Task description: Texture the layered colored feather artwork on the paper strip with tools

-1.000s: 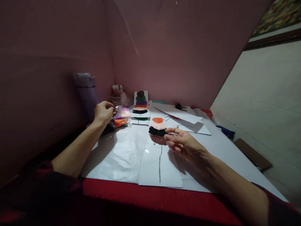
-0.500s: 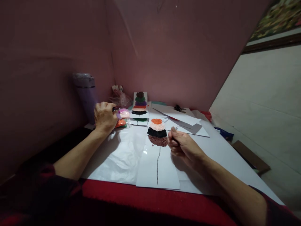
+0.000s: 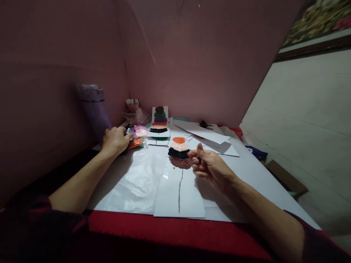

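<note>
A big white surface (image 3: 246,197), with red cloth (image 3: 178,233) along the edge at six o'clock. Over the part at eight o'clock, a shiny sheet (image 3: 131,186), maybe there to catch mess. Back at one o'clock, loose paper (image 3: 205,131), likely out of the way. Far off at ten o'clock, a purple bottle (image 3: 94,117). From the middle down to six o'clock, a card (image 3: 189,188), flat and close, so easy to reach. On its top part, bands (image 3: 178,153) of orange, pale pink, black and brown; under them, a thin line (image 3: 179,193). At eleven o'clock, a second card (image 3: 159,118), seeming propped up, perhaps for easy looking. At three o'clock, by the bands, the right hand (image 3: 208,166): thumb up, fingers curled; cannot tell if pinching anything. At ten o'clock, the left hand (image 3: 114,140): fingers bent by small bright bags (image 3: 136,143), probably there for quick picking; cannot tell if gripping one.
</note>
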Tool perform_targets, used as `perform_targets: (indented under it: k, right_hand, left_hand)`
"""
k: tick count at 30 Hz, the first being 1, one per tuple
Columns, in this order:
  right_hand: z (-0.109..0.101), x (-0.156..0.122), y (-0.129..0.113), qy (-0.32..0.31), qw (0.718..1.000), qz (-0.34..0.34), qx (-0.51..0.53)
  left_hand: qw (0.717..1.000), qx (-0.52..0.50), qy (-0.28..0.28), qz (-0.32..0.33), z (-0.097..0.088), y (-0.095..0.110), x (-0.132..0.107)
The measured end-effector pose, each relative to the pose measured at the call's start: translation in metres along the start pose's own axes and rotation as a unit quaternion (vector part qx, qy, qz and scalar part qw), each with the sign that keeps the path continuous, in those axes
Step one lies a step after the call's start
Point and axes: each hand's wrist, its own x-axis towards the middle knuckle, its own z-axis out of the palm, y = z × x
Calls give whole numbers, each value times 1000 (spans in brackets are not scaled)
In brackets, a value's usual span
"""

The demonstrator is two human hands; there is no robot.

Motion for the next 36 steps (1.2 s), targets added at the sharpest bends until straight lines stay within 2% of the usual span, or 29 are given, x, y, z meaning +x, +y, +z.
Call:
perform_targets:
  k: [4, 8, 12, 16, 18, 20, 25, 28, 32, 36]
  right_hand:
    - [2, 0, -1, -49, 998, 0, 43]
    - [-3, 4, 1, -79, 997, -21, -9]
    - [-8, 7, 3, -56, 996, -32, -60]
    - [-9, 6, 2, -28, 995, -39, -91]
    - [-9, 5, -1, -17, 994, -50, -93]
    - [-9, 4, -3, -8, 994, -63, -88]
    - [-9, 6, -4, 7, 995, -62, -83]
    - [-9, 7, -1, 9, 995, -53, -81]
    - [-6, 6, 0, 4, 997, -36, -70]
    - [-1, 2, -2, -6, 998, -16, -61]
  left_hand:
    - [1000, -5, -13, 14, 4, 2, -2]
    - [999, -32, -18, -10, 3, 4, 1]
    - [997, -72, -21, -23, -3, 8, -2]
    - [991, -135, 7, -24, -9, 17, -11]
    - [972, -232, 33, -16, -10, 23, -16]
    - [942, -334, 39, -7, -11, 29, -21]
    - [859, -512, -20, -20, -12, 43, -31]
    - [832, -553, -45, -11, -14, 49, -38]
    - [792, -601, -109, -2, -18, 55, -49]
    - [784, -592, -187, 9, -22, 60, -60]
